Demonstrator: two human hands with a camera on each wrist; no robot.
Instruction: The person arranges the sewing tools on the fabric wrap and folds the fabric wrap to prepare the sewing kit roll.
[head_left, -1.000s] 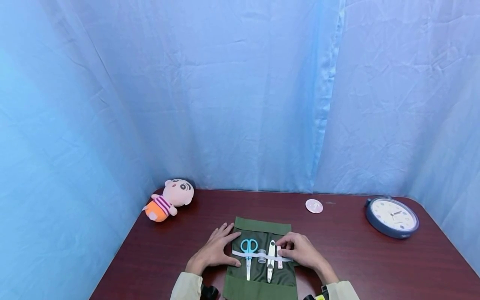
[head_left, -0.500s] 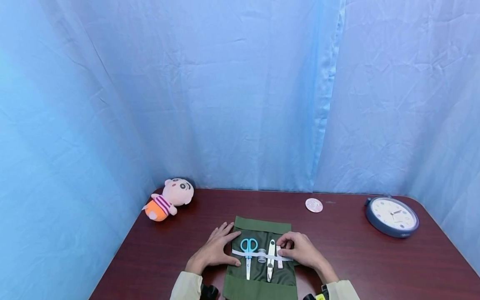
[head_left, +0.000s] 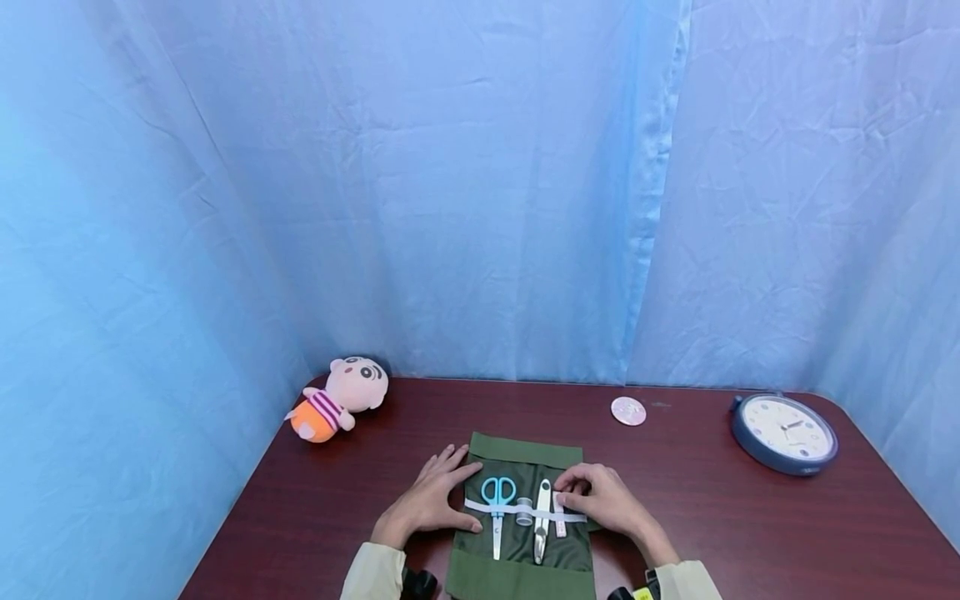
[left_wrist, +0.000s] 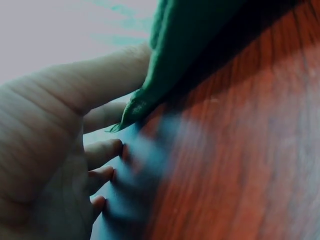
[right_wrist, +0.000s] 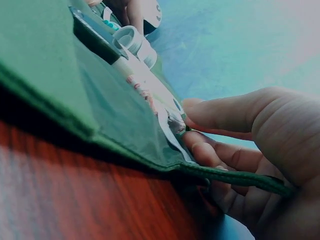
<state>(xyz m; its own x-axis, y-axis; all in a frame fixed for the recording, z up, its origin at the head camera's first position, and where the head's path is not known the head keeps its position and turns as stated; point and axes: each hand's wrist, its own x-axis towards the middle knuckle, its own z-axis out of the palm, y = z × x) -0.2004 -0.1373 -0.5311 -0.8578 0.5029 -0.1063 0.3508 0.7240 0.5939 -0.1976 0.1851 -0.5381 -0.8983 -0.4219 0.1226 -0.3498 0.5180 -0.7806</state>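
Observation:
A green fabric organizer point(head_left: 525, 452) lies unfolded on the table in the head view. Its white elastic band point(head_left: 475, 506) crosses light-blue scissors point(head_left: 498, 493), a grey thread spool point(head_left: 524, 505), a slim white-and-metal tool point(head_left: 541, 533) and a narrow pink-and-white strip point(head_left: 560, 528). My right hand point(head_left: 603, 498) pinches the strip's upper end between thumb and fingers, at the organizer's right side. With fingers spread, my left hand point(head_left: 430, 498) rests along the organizer's left edge. The left wrist view shows my thumb point(left_wrist: 100, 77) against the green cloth point(left_wrist: 175, 55).
A plush doll point(head_left: 333, 404) lies at the table's back left. Toward the back right are a round pinkish disc point(head_left: 628, 411) and a dark-blue clock point(head_left: 786, 433). Blue curtains point(head_left: 480, 208) hang behind the dark red table point(head_left: 697, 500).
My right fingers have shifted very slightly right at the strip's upper end. The left hand and the organizer stay in place.

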